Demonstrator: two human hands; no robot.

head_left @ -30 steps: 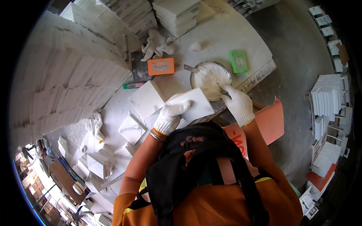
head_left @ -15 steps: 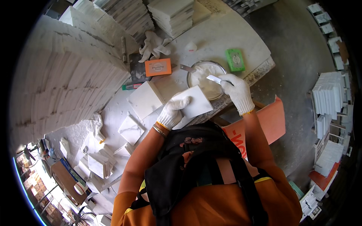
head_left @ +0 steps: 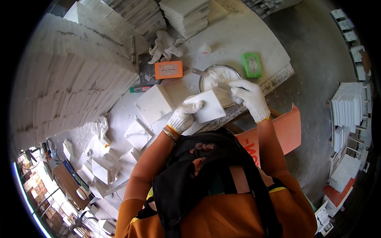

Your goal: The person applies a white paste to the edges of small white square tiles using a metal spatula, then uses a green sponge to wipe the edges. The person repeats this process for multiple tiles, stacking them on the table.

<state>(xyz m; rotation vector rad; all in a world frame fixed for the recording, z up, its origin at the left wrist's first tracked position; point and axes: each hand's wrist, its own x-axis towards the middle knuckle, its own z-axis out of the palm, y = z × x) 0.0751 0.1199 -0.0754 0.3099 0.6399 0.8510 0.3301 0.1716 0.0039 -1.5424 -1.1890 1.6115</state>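
Left hand (head_left: 183,116) gloved, gripping white tile (head_left: 206,106) by its near-left corner, held flat above table edge (head_left: 278,77); right hand (head_left: 248,95) closed on small scraper (head_left: 224,92), now lowered onto tile's right edge, earlier raised over metal bowl (head_left: 206,75)

Both my forearms bare, reaching forward, white gloves on; left hand (head_left: 183,117) fingers curled in a grip; right hand (head_left: 249,95) closed, wrist bent inward.
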